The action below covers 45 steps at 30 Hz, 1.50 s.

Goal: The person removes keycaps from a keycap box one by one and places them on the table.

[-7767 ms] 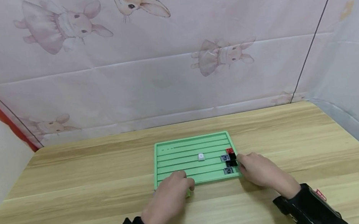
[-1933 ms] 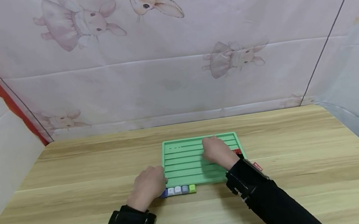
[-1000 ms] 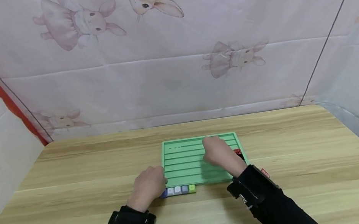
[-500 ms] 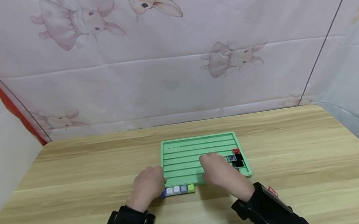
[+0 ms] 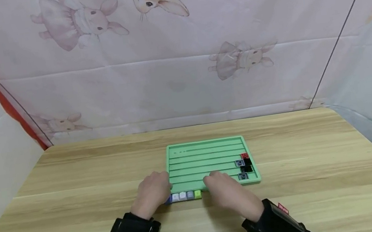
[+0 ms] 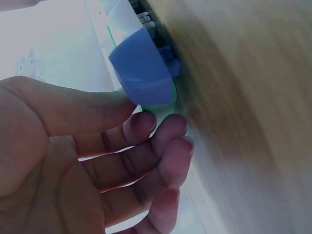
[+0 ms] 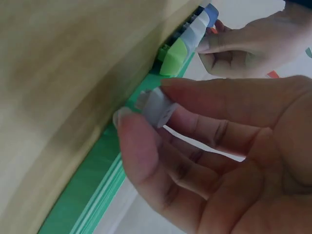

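My right hand (image 5: 231, 194) is at the front edge of the green ridged tray (image 5: 197, 169). It pinches a pale grey keycap (image 7: 158, 108) between thumb and index finger, a short gap from the lime keycap (image 7: 174, 58). Along that front edge runs a row of several keycaps: blue, pale lilac, white (image 5: 183, 196), grey-blue (image 5: 190, 195) and lime. At the row's left end my left hand (image 5: 151, 193) holds the blue keycap (image 6: 144, 70), thumb against its edge and the other fingers curled close by. In the head view that hand partly hides the blue keycap.
At the tray's right side lie several more keycaps: a red one (image 5: 244, 155), black ones (image 5: 247, 169) and dark grey-blue ones (image 5: 243, 176). The wooden table (image 5: 77, 212) surrounds the tray. A rabbit-print cloth (image 5: 175, 89) hangs behind it.
My right hand has come from the tray's upper middle down to its front edge, uncovering the keycaps on the right. The white keycap no longer lies mid-tray. My left hand has stayed at the row's left end lately.
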{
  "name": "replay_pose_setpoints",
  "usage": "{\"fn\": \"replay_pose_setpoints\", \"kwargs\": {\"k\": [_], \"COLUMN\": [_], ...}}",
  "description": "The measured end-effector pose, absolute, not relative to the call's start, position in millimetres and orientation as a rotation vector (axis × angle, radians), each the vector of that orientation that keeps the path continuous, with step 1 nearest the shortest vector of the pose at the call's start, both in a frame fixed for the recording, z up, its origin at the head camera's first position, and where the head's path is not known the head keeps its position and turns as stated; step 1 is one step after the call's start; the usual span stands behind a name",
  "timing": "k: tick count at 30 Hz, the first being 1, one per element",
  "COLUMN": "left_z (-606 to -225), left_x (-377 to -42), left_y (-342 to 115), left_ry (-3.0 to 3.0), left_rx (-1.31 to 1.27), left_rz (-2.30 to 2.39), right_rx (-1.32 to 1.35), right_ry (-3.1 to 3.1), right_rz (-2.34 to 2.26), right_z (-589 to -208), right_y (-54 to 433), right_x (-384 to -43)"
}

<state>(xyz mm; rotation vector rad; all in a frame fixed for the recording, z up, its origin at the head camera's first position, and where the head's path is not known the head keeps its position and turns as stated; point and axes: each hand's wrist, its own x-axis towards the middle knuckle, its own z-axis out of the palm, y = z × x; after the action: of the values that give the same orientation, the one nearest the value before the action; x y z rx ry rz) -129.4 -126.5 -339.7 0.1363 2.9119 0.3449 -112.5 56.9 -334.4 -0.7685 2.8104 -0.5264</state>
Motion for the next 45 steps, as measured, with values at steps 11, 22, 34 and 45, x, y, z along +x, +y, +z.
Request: {"fn": "replay_pose_setpoints", "kwargs": {"k": [11, 22, 34, 45], "left_z": [-339, -339, -338, -339], "left_x": [-128, -129, -129, -129], "left_y": [-125, -126, -125, -124], "left_ry": [2.923, 2.922, 2.917, 2.908], "left_rx": [0.154, 0.153, 0.141, 0.123], "left_rz": [0.339, 0.329, 0.323, 0.328], "right_rx": [-0.879, -0.803, -0.720, -0.803], "right_ry": [2.844, 2.813, 2.806, 2.824], "right_rz": [-0.468, -0.537, -0.595, -0.584], "right_z": [-341, -340, -340, -342], "right_y": [55, 55, 58, 58], "right_x": [-107, -110, -115, -117]}}
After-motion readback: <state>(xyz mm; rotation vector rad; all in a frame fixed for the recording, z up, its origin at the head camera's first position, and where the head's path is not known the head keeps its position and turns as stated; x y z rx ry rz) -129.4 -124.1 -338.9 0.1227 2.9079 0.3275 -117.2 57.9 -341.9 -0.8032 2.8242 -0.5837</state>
